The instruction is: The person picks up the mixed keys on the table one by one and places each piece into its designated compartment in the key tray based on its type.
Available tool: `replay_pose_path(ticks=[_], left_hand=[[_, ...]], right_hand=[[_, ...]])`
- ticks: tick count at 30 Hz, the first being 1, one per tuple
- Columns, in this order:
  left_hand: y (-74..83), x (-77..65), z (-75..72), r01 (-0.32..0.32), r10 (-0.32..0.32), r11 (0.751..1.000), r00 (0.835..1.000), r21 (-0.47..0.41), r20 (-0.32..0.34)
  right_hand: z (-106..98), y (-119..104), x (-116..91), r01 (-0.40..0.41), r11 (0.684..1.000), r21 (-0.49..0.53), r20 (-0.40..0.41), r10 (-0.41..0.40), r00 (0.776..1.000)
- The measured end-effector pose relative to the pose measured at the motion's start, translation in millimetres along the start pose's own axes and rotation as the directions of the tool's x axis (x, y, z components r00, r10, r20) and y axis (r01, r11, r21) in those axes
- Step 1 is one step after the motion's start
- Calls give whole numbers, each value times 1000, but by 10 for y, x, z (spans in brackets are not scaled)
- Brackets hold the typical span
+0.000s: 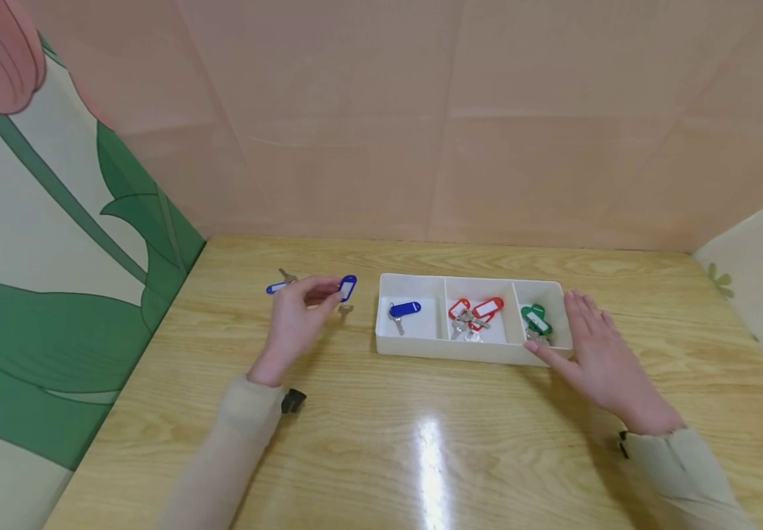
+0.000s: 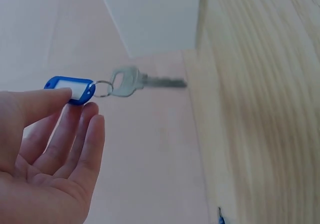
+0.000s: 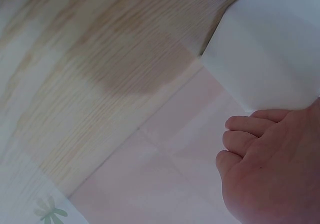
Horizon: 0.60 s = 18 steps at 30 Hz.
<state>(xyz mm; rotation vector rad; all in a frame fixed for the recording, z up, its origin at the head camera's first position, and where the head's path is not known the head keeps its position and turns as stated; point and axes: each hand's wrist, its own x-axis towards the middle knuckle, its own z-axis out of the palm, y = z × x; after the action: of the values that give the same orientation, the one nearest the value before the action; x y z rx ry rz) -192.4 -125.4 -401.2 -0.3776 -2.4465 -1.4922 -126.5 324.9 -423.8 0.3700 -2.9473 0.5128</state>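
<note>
My left hand (image 1: 296, 316) pinches a blue key tag (image 1: 347, 288) between thumb and fingers, left of the white box and above the table. In the left wrist view, a silver key (image 2: 128, 81) hangs from that tag on a small ring. Behind the left hand, another blue-tagged key (image 1: 278, 287) lies on the table. My right hand (image 1: 602, 361) touches the right end of the white three-part box (image 1: 474, 351), its thumb at the front rim and its fingers fairly straight along the end wall.
Inside the box, a blue-tagged key (image 1: 405, 310) lies in the left compartment. Several red-tagged keys (image 1: 487, 308) are in the middle one, and green-tagged keys (image 1: 537, 321) in the right. The wooden table (image 1: 368, 442) meets a pinkish backdrop (image 1: 355, 169) behind.
</note>
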Motion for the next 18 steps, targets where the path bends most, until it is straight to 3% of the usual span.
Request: replay_pose_path(ticks=[18], left_hand=[[350, 17, 123, -147, 136, 979, 987, -143, -87]], right_hand=[[-14, -19, -3, -7, 1000, -4, 2, 7, 1000]])
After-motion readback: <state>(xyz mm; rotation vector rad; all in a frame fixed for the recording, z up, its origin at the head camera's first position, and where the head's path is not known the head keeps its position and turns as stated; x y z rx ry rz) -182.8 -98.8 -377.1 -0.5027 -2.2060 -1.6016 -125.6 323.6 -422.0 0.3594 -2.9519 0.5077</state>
